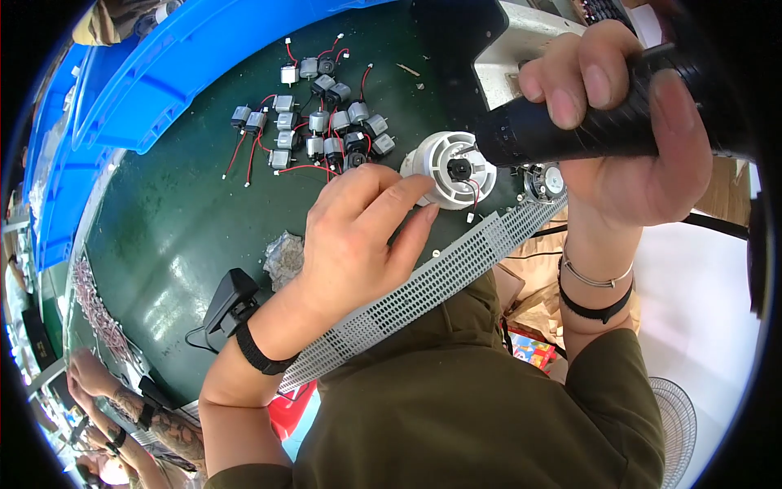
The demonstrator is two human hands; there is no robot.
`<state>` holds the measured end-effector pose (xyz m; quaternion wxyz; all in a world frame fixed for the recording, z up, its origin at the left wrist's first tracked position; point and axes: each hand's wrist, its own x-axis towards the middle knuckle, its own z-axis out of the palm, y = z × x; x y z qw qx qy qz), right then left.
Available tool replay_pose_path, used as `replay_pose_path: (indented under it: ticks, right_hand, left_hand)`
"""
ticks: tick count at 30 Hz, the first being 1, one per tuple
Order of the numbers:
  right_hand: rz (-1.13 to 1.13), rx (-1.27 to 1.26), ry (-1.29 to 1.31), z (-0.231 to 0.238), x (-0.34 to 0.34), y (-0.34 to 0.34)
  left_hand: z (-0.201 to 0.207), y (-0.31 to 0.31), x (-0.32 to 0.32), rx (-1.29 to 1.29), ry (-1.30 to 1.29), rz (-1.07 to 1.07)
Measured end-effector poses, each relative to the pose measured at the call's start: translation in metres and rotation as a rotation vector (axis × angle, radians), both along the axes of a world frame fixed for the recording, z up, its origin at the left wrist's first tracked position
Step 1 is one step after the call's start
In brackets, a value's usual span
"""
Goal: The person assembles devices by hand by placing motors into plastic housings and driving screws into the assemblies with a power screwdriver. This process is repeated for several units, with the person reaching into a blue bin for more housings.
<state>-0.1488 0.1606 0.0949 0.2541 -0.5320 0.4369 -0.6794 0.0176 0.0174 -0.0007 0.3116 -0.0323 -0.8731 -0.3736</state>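
Note:
My right hand [631, 138] is wrapped round a black electric screwdriver [525, 134], held nearly level with its tip pointing left. The tip meets the upper part of a round white plastic housing [437, 186], which has spokes inside its rim. At the housing's middle sits a small black-ended motor [459, 169] with thin red and dark wires and a white plug [470, 218]. The fingers of my left hand [350, 232] are closed on the housing's left side, steadying it just above the green bench. Whether a screw sits under the tip is too small to tell.
Loose small motors [318, 122] with wires lie across the green bench [171, 220]. Blue bins [163, 90] line the far left. Nearby are a crumpled grey lump [284, 257], a black device [230, 300], a perforated strip [407, 297] and another round part [544, 182]. A co-worker's arms [155, 416] show lower left.

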Motion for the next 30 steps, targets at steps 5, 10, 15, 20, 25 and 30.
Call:
replay_pose_path:
  ticks: [5, 10, 15, 20, 25, 30]
  right_hand:
    - [-0.024, -0.040, 0.014, -0.008, -0.001, -0.016]
    - [-0.548, 0.005, -0.160, -0.005, 0.037, -0.041]
    - [-0.658, 0.509, 0.140, 0.012, 0.038, -0.045]
    - [-0.733, 0.662, 0.074, 0.025, 0.048, -0.050]
    - [-0.261, -0.055, 0.095, -0.012, 0.025, -0.038]
    - [-0.254, -0.214, -0.178, 0.016, 0.018, -0.036]
  left_hand:
    - [-0.002, -0.004, 0.002, -0.126, 0.019, -0.007]
    - [-0.001, -0.007, -0.004, -0.296, 0.002, -0.015]
    - [-0.006, -0.007, -0.010, -0.372, 0.011, 0.018]
    - [-0.004, -0.003, -0.010, -0.314, 0.010, 0.047]
    - [-0.003, 0.012, -0.016, -0.242, 0.022, 0.058]
    - [-0.009, 0.011, -0.017, 0.044, 0.085, 0.028]
